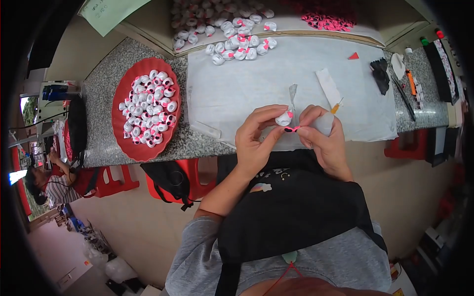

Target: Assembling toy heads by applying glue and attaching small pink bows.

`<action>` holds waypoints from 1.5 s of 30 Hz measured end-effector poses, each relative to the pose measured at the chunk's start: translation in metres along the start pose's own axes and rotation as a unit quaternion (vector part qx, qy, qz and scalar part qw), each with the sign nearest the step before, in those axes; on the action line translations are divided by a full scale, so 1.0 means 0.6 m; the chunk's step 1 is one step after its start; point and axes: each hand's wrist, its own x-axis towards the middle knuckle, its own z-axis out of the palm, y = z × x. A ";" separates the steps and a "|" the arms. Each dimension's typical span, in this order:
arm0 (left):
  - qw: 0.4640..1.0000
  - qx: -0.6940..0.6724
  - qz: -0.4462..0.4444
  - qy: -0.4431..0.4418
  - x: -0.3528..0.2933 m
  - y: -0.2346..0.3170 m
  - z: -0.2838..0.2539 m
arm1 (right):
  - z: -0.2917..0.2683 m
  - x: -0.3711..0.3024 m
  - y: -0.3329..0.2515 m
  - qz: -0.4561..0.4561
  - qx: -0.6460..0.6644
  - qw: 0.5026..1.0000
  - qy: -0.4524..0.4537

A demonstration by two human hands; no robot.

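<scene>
My left hand (254,143) is closed, with a small white ball-like piece (283,119) bearing a pink spot between its thumb and fingers. Just below that ball, a small pink-and-black piece (291,129) spans the gap between my two thumbs. My right hand (327,148) pinches this piece's right end with thumb and finger. Tucked in the same hand is a translucent squeeze bottle (324,123), its amber needle tip (335,107) pointing up and to the right. Behind the fingers, a grey strip (293,93) lies on the white work sheet (237,79).
A red scalloped tray (122,140) full of white-and-pink balls stands at left. More balls (242,42) and pink pieces (330,22) lie at the back. A white strip (328,88), black cloth (379,75) and pens (411,82) are at right. Another person (59,185) sits far left.
</scene>
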 end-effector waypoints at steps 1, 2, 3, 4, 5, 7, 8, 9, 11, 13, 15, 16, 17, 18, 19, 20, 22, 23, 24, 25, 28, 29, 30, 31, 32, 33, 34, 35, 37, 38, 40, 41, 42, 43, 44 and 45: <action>1.000 0.017 0.016 -0.006 0.001 -0.002 0.000 | 0.000 0.001 0.002 0.006 0.009 1.000 0.000; 0.999 0.035 0.033 -0.013 0.001 -0.003 0.000 | 0.000 0.002 0.003 0.012 0.019 1.000 0.001; 0.999 0.034 0.031 -0.013 0.001 -0.002 0.000 | 0.000 0.003 0.005 0.014 0.020 1.000 0.003; 0.999 0.035 0.028 -0.014 0.001 -0.001 0.000 | -0.001 0.005 0.007 0.017 0.025 1.000 -0.001; 0.999 0.036 0.026 -0.015 0.001 0.000 0.000 | -0.001 0.006 0.009 0.020 0.030 0.999 -0.005; 0.999 0.035 0.021 -0.018 0.000 -0.001 -0.002 | -0.001 0.007 0.013 0.021 0.030 0.999 -0.001; 0.999 0.035 0.018 -0.020 0.000 -0.001 -0.002 | -0.001 0.007 0.014 0.020 0.030 0.999 0.001; 0.999 0.035 0.017 -0.021 0.001 0.000 -0.002 | -0.001 0.007 0.014 0.021 0.030 0.999 0.001; 0.999 0.017 0.013 -0.027 0.003 0.003 0.000 | 0.000 0.007 0.016 0.012 0.043 0.999 0.010; 0.999 -0.019 0.007 -0.029 0.003 0.003 -0.001 | 0.000 0.006 0.016 0.010 0.038 0.999 0.009; 0.998 -0.055 0.001 -0.029 0.003 0.004 -0.001 | 0.001 0.006 0.016 0.009 0.032 0.999 0.007; 0.997 -0.073 -0.016 -0.026 0.004 0.006 0.000 | 0.001 0.005 0.016 0.007 0.027 1.000 0.002; 0.995 -0.090 -0.034 -0.023 0.004 0.008 0.001 | 0.000 0.005 0.016 0.005 0.021 1.000 -0.003; 0.995 -0.090 -0.035 -0.022 0.003 0.008 0.000 | -0.001 0.004 0.021 0.007 0.022 1.000 -0.002; 0.992 -0.113 -0.045 -0.018 0.003 0.009 0.000 | -0.004 0.005 0.027 -0.042 -0.030 0.999 0.011; 0.989 -0.137 -0.055 -0.013 0.003 0.010 -0.001 | -0.006 0.005 0.031 -0.089 -0.082 0.992 0.023; 0.988 -0.144 -0.056 -0.014 0.003 0.012 -0.003 | 0.000 0.001 0.017 -0.072 -0.090 0.993 0.007; 0.987 -0.152 -0.057 -0.015 0.002 0.013 -0.004 | 0.003 -0.001 0.010 -0.056 -0.097 0.994 -0.010; 0.987 -0.152 -0.058 -0.014 0.002 0.012 -0.004 | 0.004 -0.001 0.009 -0.055 -0.097 0.994 -0.010; 0.987 -0.154 -0.052 -0.018 0.001 0.010 -0.003 | 0.005 -0.001 0.008 -0.051 -0.109 0.992 -0.024; 0.984 -0.167 -0.053 -0.029 -0.005 0.010 -0.007 | 0.013 0.001 -0.001 -0.031 -0.100 0.994 -0.030; 0.981 -0.178 -0.058 -0.039 -0.007 0.010 -0.009 | 0.016 0.001 -0.002 -0.015 -0.079 0.997 -0.020; 0.981 -0.179 -0.059 -0.037 -0.007 0.009 -0.010 | 0.015 0.001 -0.001 -0.013 -0.079 0.997 -0.021; 0.986 -0.150 -0.052 -0.043 -0.006 0.008 -0.011 | 0.013 0.000 -0.001 -0.015 -0.086 0.996 -0.022; 0.990 -0.121 -0.044 -0.048 -0.005 0.008 -0.012 | 0.011 0.000 0.000 -0.016 -0.093 0.995 -0.024; 0.990 -0.122 -0.044 -0.047 -0.006 0.009 -0.012 | 0.011 -0.001 0.002 -0.015 -0.094 0.995 -0.025; 0.991 -0.112 -0.054 -0.047 -0.006 0.011 -0.010 | 0.010 -0.002 0.004 -0.019 -0.086 0.996 -0.015; 0.992 -0.102 -0.064 -0.047 -0.006 0.012 -0.009 | 0.009 -0.003 0.006 -0.024 -0.078 0.997 -0.005; 0.993 -0.085 -0.044 -0.068 -0.005 0.006 -0.014 | 0.006 -0.003 0.011 -0.026 -0.071 0.997 -0.005; 0.993 -0.067 -0.023 -0.090 -0.004 0.004 -0.016 | 0.006 -0.004 0.012 -0.029 -0.064 0.997 -0.005; 0.993 -0.072 -0.028 -0.092 -0.005 0.004 -0.018 | 0.006 -0.004 0.012 -0.027 -0.067 0.997 -0.004; 0.992 -0.077 -0.033 -0.094 -0.005 0.003 -0.019 | 0.006 -0.004 0.013 -0.025 -0.070 0.997 -0.004; 0.992 -0.077 -0.032 -0.093 -0.005 0.002 -0.021 | 0.007 -0.004 0.014 -0.024 -0.070 0.997 -0.005; 0.993 -0.061 -0.016 -0.095 -0.005 0.000 -0.022 | 0.007 -0.004 0.014 -0.024 -0.067 0.997 -0.005; 0.994 -0.046 0.001 -0.097 -0.005 -0.001 -0.022 | 0.008 -0.005 0.014 -0.024 -0.065 0.998 -0.006; 0.994 -0.046 0.002 -0.097 -0.005 -0.001 -0.022 | 0.009 -0.004 0.014 -0.024 -0.065 0.998 -0.006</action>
